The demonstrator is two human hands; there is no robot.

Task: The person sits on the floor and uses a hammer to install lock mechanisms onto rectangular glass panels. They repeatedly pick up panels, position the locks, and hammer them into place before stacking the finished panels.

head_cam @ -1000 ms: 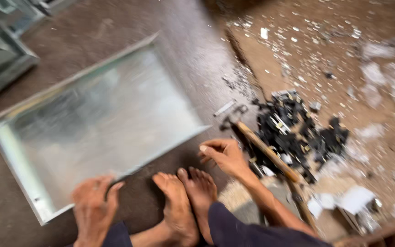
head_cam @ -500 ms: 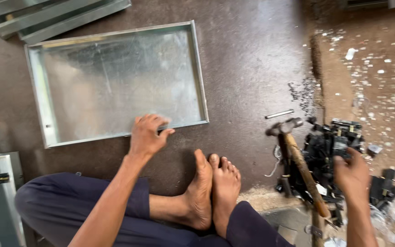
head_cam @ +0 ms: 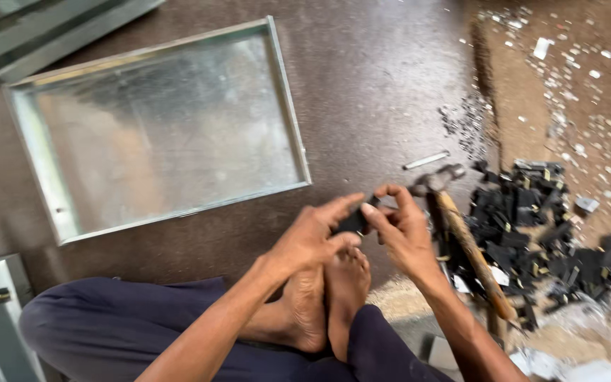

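With the shallow galvanised metal tray point(head_cam: 157, 127) at ten o'clock on the dark floor point(head_cam: 376, 78), the left hand point(head_cam: 310, 237) and right hand point(head_cam: 406, 230) pinch one small black part point(head_cam: 356, 221) between fingertips above bare feet point(head_cam: 327, 297), hammer point(head_cam: 461, 233) and heap of black parts point(head_cam: 546, 233) at three o'clock.

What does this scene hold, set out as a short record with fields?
Setting: dark brown floor, person seated with bare feet together
Left hand: pinches a small black piece
Right hand: fingertips on the same piece
Tray: shallow rectangular galvanised metal tray, lying flat ahead to the left
Tool: wooden-handled hammer, lying beside the right hand
Stock: heap of small black parts to the right
Debris: pale scraps on the far-right ground
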